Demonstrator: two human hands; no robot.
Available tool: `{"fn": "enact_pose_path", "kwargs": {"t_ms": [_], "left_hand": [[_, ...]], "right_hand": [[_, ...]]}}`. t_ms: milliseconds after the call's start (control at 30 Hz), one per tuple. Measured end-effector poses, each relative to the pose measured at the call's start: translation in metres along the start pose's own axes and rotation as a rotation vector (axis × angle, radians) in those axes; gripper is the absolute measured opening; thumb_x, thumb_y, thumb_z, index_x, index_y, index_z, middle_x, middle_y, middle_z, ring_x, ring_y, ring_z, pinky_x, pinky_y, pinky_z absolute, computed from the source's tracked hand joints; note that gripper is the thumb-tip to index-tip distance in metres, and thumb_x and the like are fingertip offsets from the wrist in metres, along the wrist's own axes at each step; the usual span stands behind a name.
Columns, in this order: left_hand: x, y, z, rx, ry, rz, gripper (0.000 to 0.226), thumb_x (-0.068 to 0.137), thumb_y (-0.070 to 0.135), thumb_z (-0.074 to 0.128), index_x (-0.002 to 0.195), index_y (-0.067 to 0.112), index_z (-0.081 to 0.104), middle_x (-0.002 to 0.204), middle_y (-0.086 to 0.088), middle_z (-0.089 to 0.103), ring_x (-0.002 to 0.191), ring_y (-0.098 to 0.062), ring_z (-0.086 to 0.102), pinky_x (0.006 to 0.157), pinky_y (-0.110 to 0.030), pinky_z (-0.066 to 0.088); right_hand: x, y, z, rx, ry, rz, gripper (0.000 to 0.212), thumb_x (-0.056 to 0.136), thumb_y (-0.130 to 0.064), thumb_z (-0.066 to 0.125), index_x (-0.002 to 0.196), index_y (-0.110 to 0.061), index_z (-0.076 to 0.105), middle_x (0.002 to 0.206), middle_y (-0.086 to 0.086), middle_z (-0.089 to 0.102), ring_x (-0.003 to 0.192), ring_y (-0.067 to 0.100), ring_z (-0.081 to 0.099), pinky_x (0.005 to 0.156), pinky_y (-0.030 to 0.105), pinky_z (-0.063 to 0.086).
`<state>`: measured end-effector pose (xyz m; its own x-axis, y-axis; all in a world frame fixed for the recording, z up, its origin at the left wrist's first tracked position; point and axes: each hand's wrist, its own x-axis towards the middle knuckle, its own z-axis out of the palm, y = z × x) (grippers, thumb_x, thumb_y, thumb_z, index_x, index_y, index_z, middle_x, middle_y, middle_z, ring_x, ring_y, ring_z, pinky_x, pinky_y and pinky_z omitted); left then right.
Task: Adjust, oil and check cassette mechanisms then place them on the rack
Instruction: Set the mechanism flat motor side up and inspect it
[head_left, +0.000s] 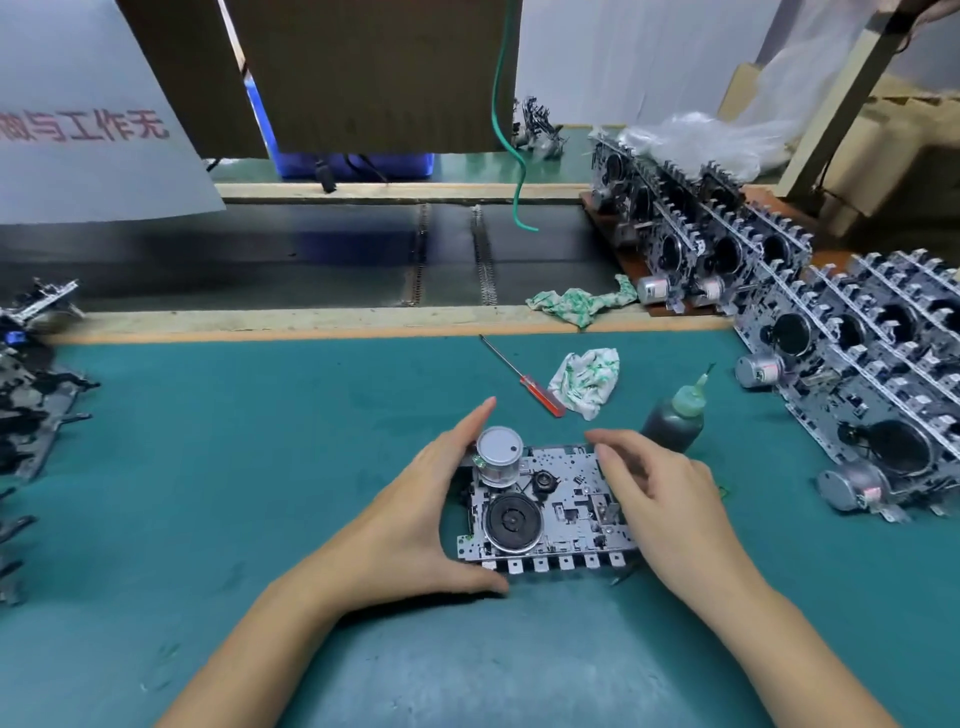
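The mechanism (545, 512) is lying flat on the green mat (260, 441), its long axis running left to right, the tabbed edge facing the person; the left hand (415, 519) is cupping its left end, fingers straight beside the motor (498, 456), thumb under the near corner; the right hand (670, 499) is curling over the right end, though whether it is actually gripping I cannot tell; the oil bottle (675, 421) and screwdriver (522, 375) are lying just beyond, nearer the right hand; the racked units (857, 364) are sitting further right.
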<state>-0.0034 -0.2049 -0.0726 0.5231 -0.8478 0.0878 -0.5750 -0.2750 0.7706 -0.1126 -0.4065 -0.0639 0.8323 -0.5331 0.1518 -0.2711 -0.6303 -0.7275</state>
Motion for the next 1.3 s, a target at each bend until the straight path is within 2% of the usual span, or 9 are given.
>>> {"fn": "enact_pose_path", "kwargs": {"t_ms": [267, 400, 567, 833, 967, 1033, 1100, 1167, 1300], "left_hand": [[-0.001, 0.006, 0.002, 0.071, -0.017, -0.002, 0.126, 0.051, 0.055, 0.084, 0.139, 0.062, -0.006, 0.134, 0.048, 0.015, 0.131, 0.017, 0.019, 0.103, -0.001, 0.018], [0.003, 0.014, 0.01, 0.221, 0.103, 0.037, 0.102, 0.054, 0.052, 0.071, 0.135, 0.056, 0.009, 0.129, 0.042, 0.024, 0.119, 0.021, 0.025, 0.105, -0.015, 0.025], [0.001, 0.006, 0.003, 0.154, 0.045, 0.033, 0.118, 0.051, 0.058, 0.082, 0.133, 0.068, -0.003, 0.131, 0.05, 0.016, 0.124, 0.02, 0.023, 0.103, -0.004, 0.018], [-0.001, 0.004, 0.002, 0.071, 0.036, 0.024, 0.115, 0.052, 0.051, 0.088, 0.13, 0.071, 0.006, 0.135, 0.047, 0.02, 0.13, 0.015, 0.026, 0.103, -0.002, 0.02], [-0.001, 0.006, 0.002, 0.077, 0.015, 0.028, 0.121, 0.05, 0.055, 0.087, 0.133, 0.069, -0.001, 0.134, 0.05, 0.016, 0.131, 0.016, 0.023, 0.104, -0.003, 0.018], [-0.001, 0.006, 0.003, 0.095, 0.029, 0.034, 0.12, 0.052, 0.055, 0.087, 0.133, 0.069, -0.001, 0.133, 0.05, 0.017, 0.13, 0.016, 0.024, 0.105, -0.005, 0.02], [0.0, 0.007, 0.003, 0.108, 0.048, 0.034, 0.115, 0.053, 0.053, 0.087, 0.131, 0.07, 0.003, 0.135, 0.047, 0.02, 0.129, 0.015, 0.027, 0.106, -0.009, 0.022], [0.0, 0.006, 0.002, 0.103, 0.043, 0.035, 0.113, 0.053, 0.055, 0.086, 0.131, 0.07, 0.005, 0.135, 0.046, 0.02, 0.13, 0.014, 0.027, 0.107, -0.01, 0.022], [-0.001, 0.005, 0.002, 0.084, 0.033, 0.031, 0.115, 0.051, 0.057, 0.086, 0.13, 0.072, 0.004, 0.133, 0.051, 0.017, 0.13, 0.016, 0.024, 0.106, -0.006, 0.02]], "right_hand": [[-0.002, -0.001, -0.001, -0.004, -0.007, -0.013, 0.022, 0.095, -0.027, 0.051, 0.109, -0.027, 0.068, 0.078, -0.014, 0.067, 0.077, -0.025, 0.052, 0.066, -0.002, 0.037], [-0.003, -0.001, 0.0, -0.016, 0.006, -0.02, 0.023, 0.094, -0.027, 0.052, 0.109, -0.027, 0.069, 0.075, -0.015, 0.066, 0.075, -0.023, 0.053, 0.066, -0.001, 0.037], [-0.003, -0.003, 0.0, -0.024, 0.007, -0.023, 0.023, 0.095, -0.027, 0.051, 0.11, -0.026, 0.069, 0.072, -0.016, 0.065, 0.078, -0.017, 0.055, 0.065, 0.001, 0.038], [-0.005, -0.005, -0.002, -0.066, -0.001, -0.034, 0.023, 0.095, -0.026, 0.051, 0.108, -0.025, 0.069, 0.065, -0.023, 0.06, 0.069, -0.015, 0.056, 0.06, 0.002, 0.037], [-0.006, -0.006, -0.004, -0.142, 0.016, -0.077, 0.027, 0.094, -0.031, 0.049, 0.112, -0.025, 0.067, 0.072, -0.012, 0.067, 0.074, 0.011, 0.062, 0.067, 0.027, 0.039], [-0.005, -0.006, -0.007, -0.174, 0.062, -0.128, 0.03, 0.093, -0.032, 0.048, 0.114, -0.023, 0.067, 0.085, -0.004, 0.073, 0.085, 0.019, 0.065, 0.073, 0.032, 0.043], [-0.004, -0.006, -0.01, -0.101, 0.111, -0.142, 0.029, 0.091, -0.033, 0.048, 0.109, -0.023, 0.069, 0.084, -0.006, 0.073, 0.083, 0.009, 0.065, 0.076, 0.028, 0.045], [-0.003, -0.006, -0.013, 0.018, 0.146, -0.148, 0.025, 0.092, -0.032, 0.05, 0.102, -0.024, 0.072, 0.08, -0.014, 0.071, 0.08, -0.003, 0.063, 0.073, 0.016, 0.045], [-0.004, -0.011, -0.02, 0.215, 0.267, -0.237, 0.02, 0.094, -0.031, 0.049, 0.094, -0.026, 0.068, 0.084, -0.023, 0.068, 0.08, -0.004, 0.066, 0.073, 0.015, 0.052]]}}
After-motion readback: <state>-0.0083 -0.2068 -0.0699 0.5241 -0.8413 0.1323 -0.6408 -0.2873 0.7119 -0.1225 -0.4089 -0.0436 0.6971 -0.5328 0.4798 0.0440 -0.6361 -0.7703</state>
